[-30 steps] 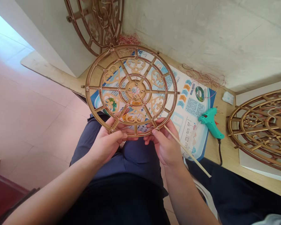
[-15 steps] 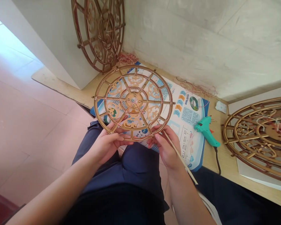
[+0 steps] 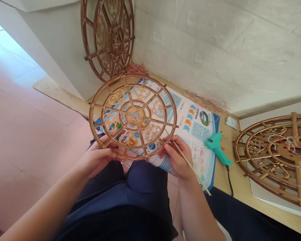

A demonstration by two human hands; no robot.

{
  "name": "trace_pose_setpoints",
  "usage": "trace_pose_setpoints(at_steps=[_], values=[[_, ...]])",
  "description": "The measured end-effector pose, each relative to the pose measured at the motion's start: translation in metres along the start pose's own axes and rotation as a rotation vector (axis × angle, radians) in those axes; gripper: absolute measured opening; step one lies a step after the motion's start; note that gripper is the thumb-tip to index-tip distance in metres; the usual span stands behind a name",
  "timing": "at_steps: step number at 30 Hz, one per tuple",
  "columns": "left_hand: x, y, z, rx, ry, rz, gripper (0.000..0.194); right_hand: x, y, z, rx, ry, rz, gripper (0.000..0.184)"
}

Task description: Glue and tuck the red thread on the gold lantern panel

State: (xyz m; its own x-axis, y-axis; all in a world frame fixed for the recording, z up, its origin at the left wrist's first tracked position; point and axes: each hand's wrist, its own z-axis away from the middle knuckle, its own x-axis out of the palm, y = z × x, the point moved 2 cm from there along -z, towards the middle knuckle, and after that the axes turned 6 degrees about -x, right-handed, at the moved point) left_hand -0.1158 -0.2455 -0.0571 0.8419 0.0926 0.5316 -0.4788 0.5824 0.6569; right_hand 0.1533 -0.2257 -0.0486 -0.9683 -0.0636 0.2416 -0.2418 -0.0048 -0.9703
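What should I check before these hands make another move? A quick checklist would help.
1. Round frame gripped on both sides: ok, left hand and right hand hold its near rim.
2. Thin stick held: ok, it is in the right hand too.
3. Glue gun away from the frame: ok, it lies on the table.
4. Glue gun cool: cannot tell.
5. Pink wires by the wall neatly sorted: not ok, they look tangled.
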Motion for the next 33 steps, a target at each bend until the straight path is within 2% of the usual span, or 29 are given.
trace_pose_setpoints(at_steps=[3,6,10,14,19,27,33], values=[[-0.007,0.000,-0.001,0.010,-0.083,-0.015,0.050,-0.002,-0.001,-0.002,0.007,-0.002,-0.037,0.021],[-0.016,-0.002,-0.001,-0.026,-0.140,-0.079,0.054,-0.004,-0.002,-0.005,0.017,0.020,-0.076,0.022],[-0.029,-0.007,0.000,-0.088,-0.146,-0.148,0.059,-0.005,-0.002,-0.007,0.043,0.020,-0.100,0.022],[-0.042,-0.012,-0.001,-0.081,-0.135,-0.149,0.054,-0.005,-0.002,-0.006,0.061,0.001,-0.097,0.023],[-0.053,-0.014,-0.002,-0.089,-0.200,-0.155,0.049,-0.006,-0.003,-0.007,0.064,0.024,-0.092,0.023],[-0.084,-0.014,0.001,-0.134,-0.264,-0.241,0.042,-0.007,0.002,-0.007,0.054,0.062,-0.068,0.024],[-0.091,-0.013,0.008,-0.188,-0.335,-0.305,0.042,-0.005,-0.001,-0.008,0.047,0.086,-0.048,0.028]])
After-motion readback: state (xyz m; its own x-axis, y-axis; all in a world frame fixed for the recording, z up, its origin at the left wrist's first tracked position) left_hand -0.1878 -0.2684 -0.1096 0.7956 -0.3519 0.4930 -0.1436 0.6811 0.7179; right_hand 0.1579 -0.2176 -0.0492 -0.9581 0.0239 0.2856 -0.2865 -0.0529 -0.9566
